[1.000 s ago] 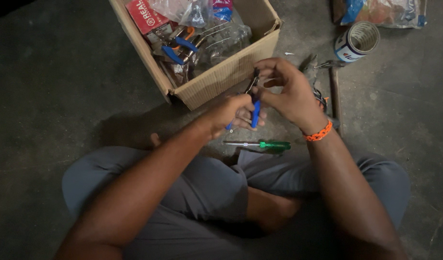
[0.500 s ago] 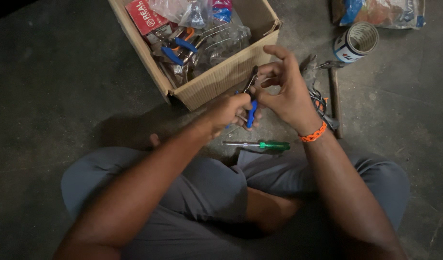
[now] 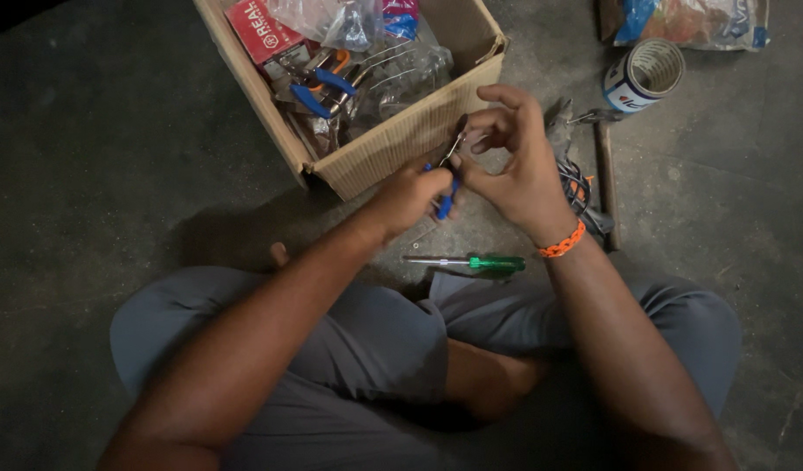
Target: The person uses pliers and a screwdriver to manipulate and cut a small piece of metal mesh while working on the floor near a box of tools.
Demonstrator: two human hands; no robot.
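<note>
I sit cross-legged on a dark concrete floor. My left hand [image 3: 410, 194] grips the blue handles of a small pair of pliers [image 3: 446, 202], whose metal jaws point up toward the box. My right hand [image 3: 515, 157], with an orange band at the wrist, is beside the jaws, its thumb and fingers pinched at something small at the tip; what it pinches is too small to tell. A green-handled screwdriver [image 3: 476, 261] lies on the floor just below both hands.
A cardboard box [image 3: 401, 139] ahead holds blue-handled pliers [image 3: 319, 87], plastic bags and a red packet. To the right lie a roll of tape [image 3: 646, 74], a plastic bag [image 3: 689, 19], a hammer [image 3: 604, 166] and coiled wire [image 3: 580, 187].
Both hands have shifted slightly up and right with the pliers. My right hand's fingers have spread and re-curled around the tip. The screwdriver has not moved.
</note>
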